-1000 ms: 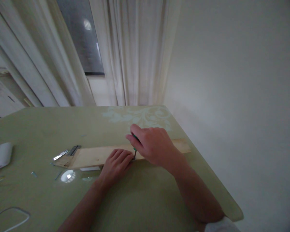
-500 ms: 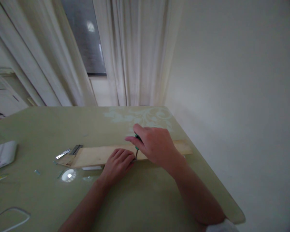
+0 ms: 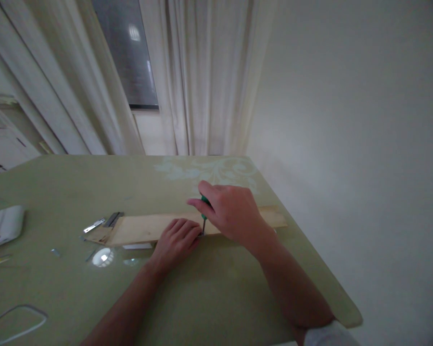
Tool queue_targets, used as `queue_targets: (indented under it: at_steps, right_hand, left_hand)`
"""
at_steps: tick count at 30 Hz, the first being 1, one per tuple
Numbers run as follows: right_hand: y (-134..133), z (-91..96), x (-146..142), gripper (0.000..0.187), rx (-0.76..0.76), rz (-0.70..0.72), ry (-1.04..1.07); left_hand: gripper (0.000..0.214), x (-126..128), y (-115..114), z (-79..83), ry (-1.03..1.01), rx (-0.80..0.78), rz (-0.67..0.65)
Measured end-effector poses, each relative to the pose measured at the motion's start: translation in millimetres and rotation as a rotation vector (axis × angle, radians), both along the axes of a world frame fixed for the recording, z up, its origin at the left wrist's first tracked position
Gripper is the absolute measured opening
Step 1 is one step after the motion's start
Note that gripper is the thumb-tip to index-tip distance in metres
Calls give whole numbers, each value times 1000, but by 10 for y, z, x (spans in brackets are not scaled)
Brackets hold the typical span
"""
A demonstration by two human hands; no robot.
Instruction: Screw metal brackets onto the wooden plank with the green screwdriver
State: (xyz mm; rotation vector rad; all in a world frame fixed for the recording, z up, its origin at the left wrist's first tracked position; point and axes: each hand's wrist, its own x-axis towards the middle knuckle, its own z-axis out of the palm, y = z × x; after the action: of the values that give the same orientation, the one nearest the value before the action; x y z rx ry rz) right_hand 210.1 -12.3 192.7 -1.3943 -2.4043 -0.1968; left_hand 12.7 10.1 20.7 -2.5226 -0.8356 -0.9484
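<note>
A long, pale wooden board [image 3: 140,229] lies across the table, raised slightly at its near edge. My right hand [image 3: 231,209] is closed around the green handle of a screwdriver [image 3: 204,217]. Its shaft points almost straight down, with the tip at the board's near edge. Just left of that tip, my left hand [image 3: 178,239] grips the near edge, fingers bent and close together on top. A small dark metal piece shows at its fingertips, too small to make out. The left thumb is hidden.
A shiny metal strip [image 3: 94,225] and a dark hinge-like piece [image 3: 112,219] lie at the board's left end. A white box-like object [image 3: 5,226] stands at far left, above a white cable loop [image 3: 39,315]. The table's right edge borders a wall [image 3: 346,144].
The view has tilted slightly, so the table sits a little higher in it. Both hands keep their places on the screwdriver and board, with almost no other movement.
</note>
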Motion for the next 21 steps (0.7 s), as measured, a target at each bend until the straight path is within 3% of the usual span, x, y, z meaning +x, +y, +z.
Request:
queue_targets:
  at_steps: [6, 9, 12, 14, 18, 21]
  right_hand:
    - [-38, -7, 3, 21, 1, 278, 40]
    - [-13, 8, 6, 24, 0, 166, 36]
    - [37, 12, 29, 45, -1, -3, 18]
    - [43, 9, 51, 43, -14, 23, 12]
    - [-26, 9, 66, 23, -33, 249, 30]
    - [-51, 26, 55, 24, -38, 241, 47]
  left_hand:
    - [9, -9, 7, -35, -31, 81, 3]
    - [8, -15, 3, -36, -14, 47, 6]
    - [10, -18, -6, -25, 9, -14, 5]
    - [10, -14, -9, -18, 11, -25, 4]
    - [9, -2, -8, -10, -11, 36, 16]
    - [9, -2, -7, -7, -21, 63, 16]
